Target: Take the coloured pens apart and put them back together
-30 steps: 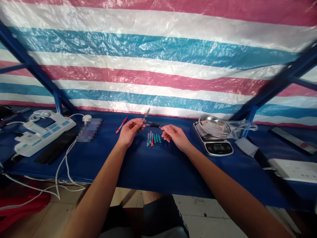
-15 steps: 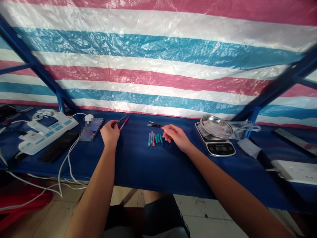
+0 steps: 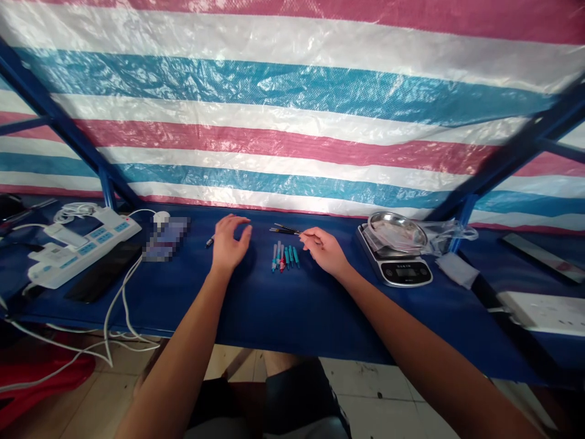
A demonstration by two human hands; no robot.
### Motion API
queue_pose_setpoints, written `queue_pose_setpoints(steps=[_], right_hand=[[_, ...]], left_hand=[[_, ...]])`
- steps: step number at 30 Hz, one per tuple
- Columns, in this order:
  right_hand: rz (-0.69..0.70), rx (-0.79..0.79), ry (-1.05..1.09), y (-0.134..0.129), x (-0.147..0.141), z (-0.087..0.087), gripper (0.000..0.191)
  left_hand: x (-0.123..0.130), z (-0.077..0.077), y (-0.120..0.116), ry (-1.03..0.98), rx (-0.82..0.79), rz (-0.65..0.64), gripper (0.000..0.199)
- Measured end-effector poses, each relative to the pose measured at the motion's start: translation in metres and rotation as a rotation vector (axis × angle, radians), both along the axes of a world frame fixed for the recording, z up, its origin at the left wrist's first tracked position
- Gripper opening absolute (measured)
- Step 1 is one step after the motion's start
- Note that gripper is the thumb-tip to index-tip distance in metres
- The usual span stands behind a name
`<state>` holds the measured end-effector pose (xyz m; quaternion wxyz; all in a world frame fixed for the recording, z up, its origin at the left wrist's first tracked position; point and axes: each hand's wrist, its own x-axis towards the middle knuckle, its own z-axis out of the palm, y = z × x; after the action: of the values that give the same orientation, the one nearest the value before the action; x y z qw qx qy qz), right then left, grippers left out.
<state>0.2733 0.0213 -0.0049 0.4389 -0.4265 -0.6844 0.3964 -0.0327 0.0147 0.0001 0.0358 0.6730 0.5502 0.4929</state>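
My left hand [image 3: 231,244] hovers over the blue table, thumb and fingers apart, with nothing visible in it. Beside and partly behind it lies a pen [image 3: 210,241], mostly hidden. Fingers of my right hand [image 3: 325,249] are pinched at the right end of a small bunch of slim, dark, pen-like sticks [image 3: 286,230]. Just in front of the bunch, a short row of pen parts [image 3: 292,256] lies side by side: teal ones on the right, clear-and-blue and clear-and-red ones on the left.
A digital scale [image 3: 406,273] with a metal bowl [image 3: 397,230] and plastic bags stands right. On the left are a white power strip [image 3: 86,247], a black phone [image 3: 103,272], a blurred-out phone [image 3: 167,239] and white cables [image 3: 123,299]. Striped sheeting [image 3: 292,122] hangs behind.
My left hand has let go of the dark pen and moved right, opening its fingers. The red pen is now out of sight near that hand. My right hand keeps its pinch, almost still.
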Motion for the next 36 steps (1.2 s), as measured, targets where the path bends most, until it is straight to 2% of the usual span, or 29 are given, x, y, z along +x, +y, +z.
queue_pose_setpoints(steps=[3,5,12,18,24,27,31,36], right_hand=[[-0.084,0.309,-0.272,0.008,0.006,-0.004,0.03],[-0.099,0.411,-0.394,0.013,0.009,-0.007,0.031],[-0.079,0.42,-0.656,0.015,0.006,-0.012,0.039],[-0.057,0.42,-0.657,0.015,0.007,-0.013,0.036],[-0.063,0.416,-0.605,0.015,0.008,-0.013,0.027],[-0.059,0.425,-0.602,0.015,0.007,-0.013,0.028],[-0.054,0.439,-0.597,0.015,0.007,-0.014,0.031],[-0.06,0.446,-0.589,0.016,0.008,-0.016,0.033]], left_hand=[[0.024,-0.005,-0.004,0.081,-0.102,-0.255,0.027],[0.033,-0.006,-0.008,0.125,-0.17,-0.328,0.035],[0.032,0.003,-0.015,0.143,-0.26,-0.41,0.039],[0.032,-0.002,-0.011,0.075,-0.278,-0.418,0.04],[0.031,-0.008,-0.007,0.029,-0.263,-0.357,0.035],[0.032,-0.007,-0.009,0.028,-0.261,-0.355,0.034],[0.033,-0.005,-0.01,0.092,-0.269,-0.383,0.045],[0.028,-0.009,-0.006,0.043,-0.279,-0.306,0.036]])
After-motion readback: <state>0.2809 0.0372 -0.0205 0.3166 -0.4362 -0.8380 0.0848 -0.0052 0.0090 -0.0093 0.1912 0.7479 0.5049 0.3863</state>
